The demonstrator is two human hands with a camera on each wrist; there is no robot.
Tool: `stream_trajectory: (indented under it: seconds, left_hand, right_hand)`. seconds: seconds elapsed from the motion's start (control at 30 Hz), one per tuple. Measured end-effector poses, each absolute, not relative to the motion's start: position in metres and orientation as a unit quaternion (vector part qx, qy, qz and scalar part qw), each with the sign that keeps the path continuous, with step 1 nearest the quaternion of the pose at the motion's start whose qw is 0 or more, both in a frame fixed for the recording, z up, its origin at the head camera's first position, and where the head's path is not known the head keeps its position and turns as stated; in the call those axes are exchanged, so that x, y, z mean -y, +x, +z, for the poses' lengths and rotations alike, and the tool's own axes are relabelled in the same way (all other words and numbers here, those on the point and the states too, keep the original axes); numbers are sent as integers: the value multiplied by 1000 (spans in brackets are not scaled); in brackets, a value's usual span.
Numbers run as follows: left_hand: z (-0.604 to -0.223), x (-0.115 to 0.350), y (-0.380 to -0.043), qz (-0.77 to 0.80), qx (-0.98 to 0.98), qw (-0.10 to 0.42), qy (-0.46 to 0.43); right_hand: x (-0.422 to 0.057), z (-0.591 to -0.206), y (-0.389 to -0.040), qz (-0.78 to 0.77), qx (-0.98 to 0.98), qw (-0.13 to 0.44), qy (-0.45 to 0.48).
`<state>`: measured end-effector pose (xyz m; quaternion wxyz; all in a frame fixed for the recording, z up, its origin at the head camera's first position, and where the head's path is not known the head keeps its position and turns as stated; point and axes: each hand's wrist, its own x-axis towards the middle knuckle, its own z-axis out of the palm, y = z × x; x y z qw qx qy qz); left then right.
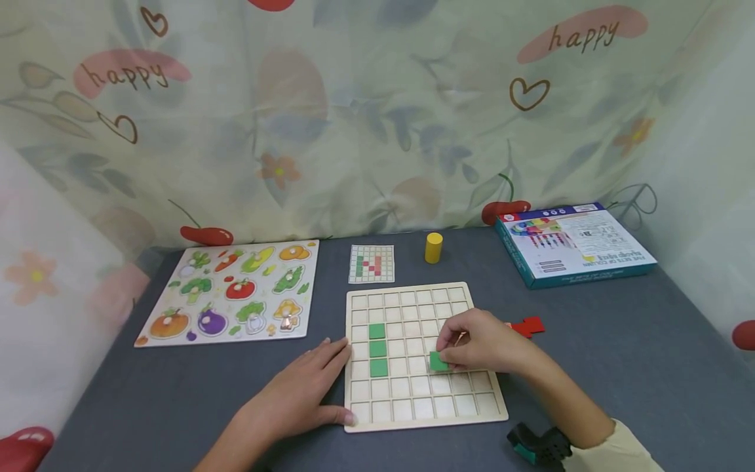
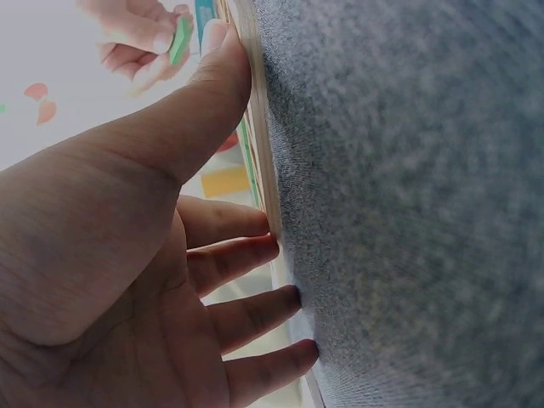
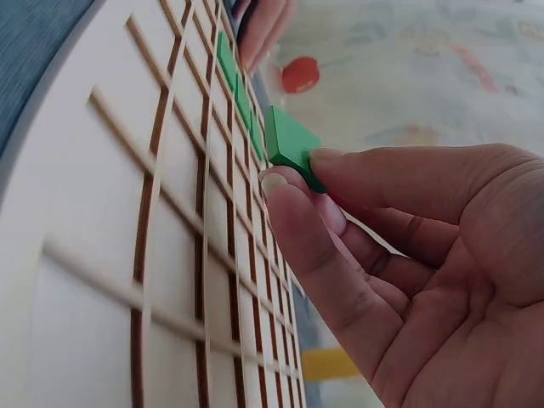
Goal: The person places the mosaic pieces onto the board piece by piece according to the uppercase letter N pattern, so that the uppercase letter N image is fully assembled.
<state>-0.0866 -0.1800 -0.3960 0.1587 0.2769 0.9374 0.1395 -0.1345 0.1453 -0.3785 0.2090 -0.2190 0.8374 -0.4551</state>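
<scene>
A wooden grid board (image 1: 401,412) lies on the dark table, with three green square tiles (image 1: 378,349) set in a column toward its left side. My right hand (image 1: 480,344) is over the board's right half and pinches another green tile (image 3: 291,140) between thumb and fingertips. In the right wrist view that tile is held tilted above the grid. At the board's left edge rests my left hand (image 1: 301,387), its fingers extended and its thumb at the lower left corner; the left wrist view shows the fingertips along the wooden edge (image 2: 270,187).
Behind the board lies a small pattern card (image 1: 371,264) with green and red squares, beside a yellow cylinder (image 1: 433,248). A vegetable puzzle board (image 1: 230,292) is at left, a box (image 1: 575,246) at back right. Red pieces (image 1: 533,325) lie past my right hand.
</scene>
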Motion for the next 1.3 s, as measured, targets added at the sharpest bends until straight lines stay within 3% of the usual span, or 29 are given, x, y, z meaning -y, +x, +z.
stream_trajectory:
  seconds: [0.7, 1.3]
  left_hand:
    - [-398, 181, -86, 145, -937, 146, 281]
    - [-396, 182, -86, 151, -935, 143, 286]
  right_hand:
    - [-68, -391, -129, -404, -844, 185, -301]
    - [-55, -391, -119, -336, -868, 143, -337]
